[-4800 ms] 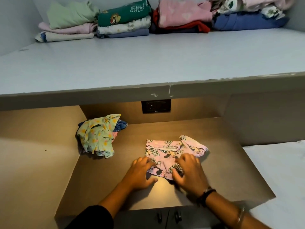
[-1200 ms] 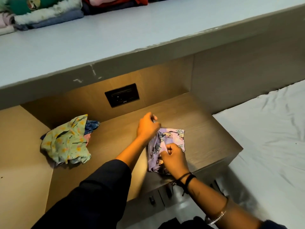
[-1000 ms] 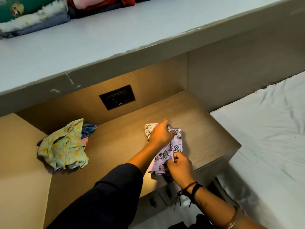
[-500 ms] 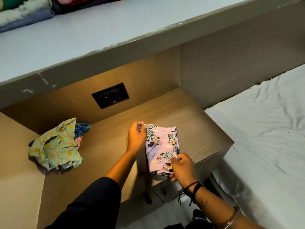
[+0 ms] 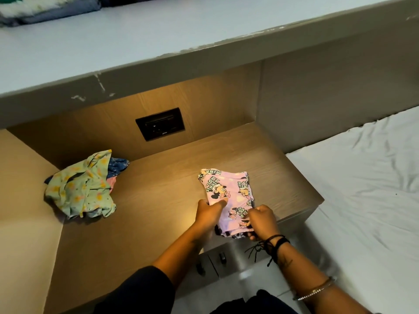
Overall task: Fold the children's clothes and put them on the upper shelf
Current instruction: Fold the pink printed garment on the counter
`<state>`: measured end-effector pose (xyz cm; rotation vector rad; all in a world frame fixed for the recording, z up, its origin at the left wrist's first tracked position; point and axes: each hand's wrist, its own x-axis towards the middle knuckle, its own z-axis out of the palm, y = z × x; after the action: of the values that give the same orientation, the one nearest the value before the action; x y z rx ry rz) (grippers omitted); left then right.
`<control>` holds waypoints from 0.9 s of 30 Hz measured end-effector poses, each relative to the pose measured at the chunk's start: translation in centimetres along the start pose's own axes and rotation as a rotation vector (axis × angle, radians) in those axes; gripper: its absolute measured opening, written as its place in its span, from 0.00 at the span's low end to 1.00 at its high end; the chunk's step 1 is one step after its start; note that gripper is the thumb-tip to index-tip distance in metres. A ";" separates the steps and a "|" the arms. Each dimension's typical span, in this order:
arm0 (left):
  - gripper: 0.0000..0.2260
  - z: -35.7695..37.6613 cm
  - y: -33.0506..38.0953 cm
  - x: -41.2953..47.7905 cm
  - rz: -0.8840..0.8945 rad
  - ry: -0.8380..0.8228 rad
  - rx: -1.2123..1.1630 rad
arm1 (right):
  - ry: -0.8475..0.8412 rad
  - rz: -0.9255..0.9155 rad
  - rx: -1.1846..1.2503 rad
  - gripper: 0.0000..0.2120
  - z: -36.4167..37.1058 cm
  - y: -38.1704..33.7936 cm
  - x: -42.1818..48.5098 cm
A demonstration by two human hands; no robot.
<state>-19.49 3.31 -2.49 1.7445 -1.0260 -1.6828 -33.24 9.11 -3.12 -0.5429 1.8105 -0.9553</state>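
Gripping the folded lilac garment (image 5: 229, 191) (cartoon-mouse print) — left hand (image 5: 208, 212) and right hand (image 5: 263, 219), fingers (image 5: 254, 211) clamped.

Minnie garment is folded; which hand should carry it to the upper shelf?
Probably left. The left hand grips the Minnie garment along its side edge, thumb on top, and is on the side of the folded stacks on the upper shelf. The right hand only pinches the near end.
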 end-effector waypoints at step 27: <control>0.28 1.6 -4.5 -4.3 0.592 0.335 0.461 | -0.136 -0.045 0.127 0.06 -2.3 -3.2 0.4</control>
<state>-20.06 9.61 -3.66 1.6672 -1.6450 -0.8011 -35.69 7.80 -0.23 -0.5575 1.6113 -1.0315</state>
